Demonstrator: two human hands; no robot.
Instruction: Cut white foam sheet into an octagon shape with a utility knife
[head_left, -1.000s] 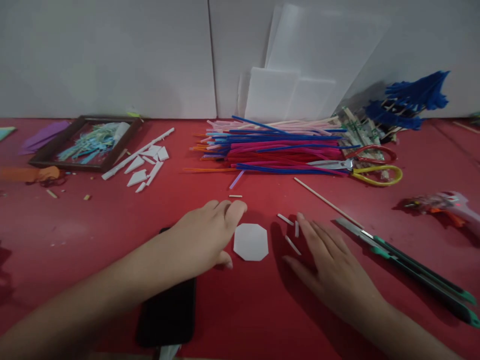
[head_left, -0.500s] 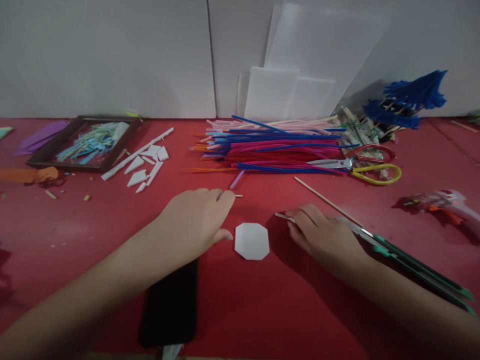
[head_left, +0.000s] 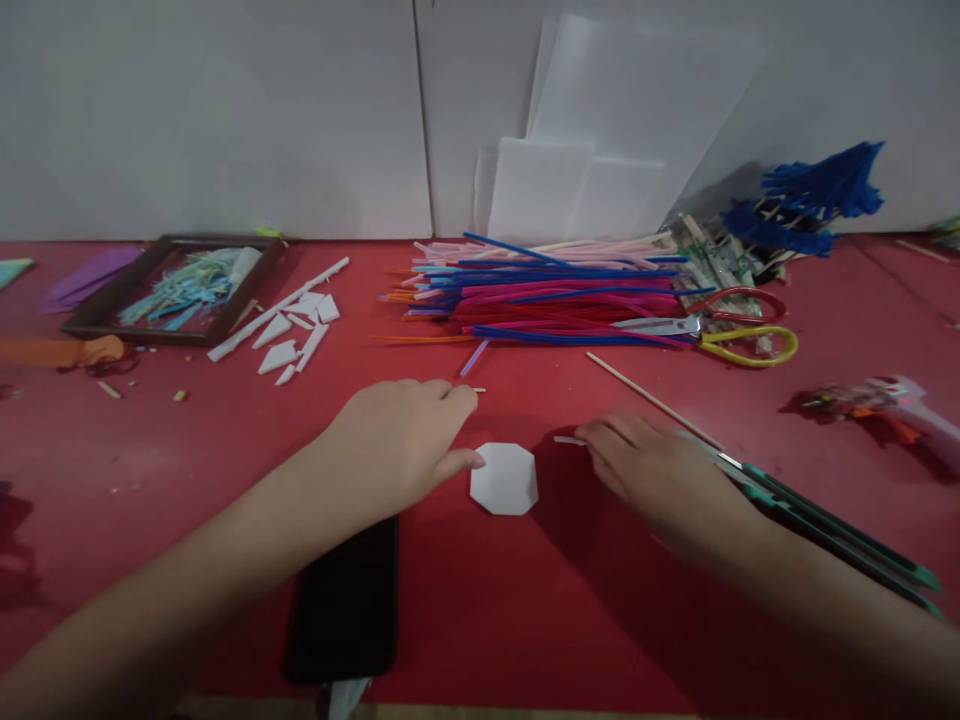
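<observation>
A small white octagonal piece [head_left: 510,482] lies flat on the red table between my hands. My left hand [head_left: 397,440] is palm down just left of it, thumb spread away from the fingers. The thumb tip overlaps the piece's upper left edge. Past the left fingertips shows the end of a thin pale stick [head_left: 480,390]; whether the fingers touch it is hidden. On the other side, my right hand [head_left: 645,470] has its fingers closed on a thin white strip [head_left: 568,440], whose end sticks out to the left. Part of that strip is covered by the fingers.
Beside my right forearm lie green-and-black cutters [head_left: 840,530] and a wooden stick [head_left: 652,400]. Scissors [head_left: 742,330] rest against pipe cleaners [head_left: 570,290]. A glue gun [head_left: 885,400] is at right, white scraps [head_left: 281,355] and a frame [head_left: 146,330] at left, a phone [head_left: 345,610] in front.
My left thumb has moved right, onto the edge of the octagonal piece. My right hand has shifted very slightly, still with the white strip. The view has moved a little.
</observation>
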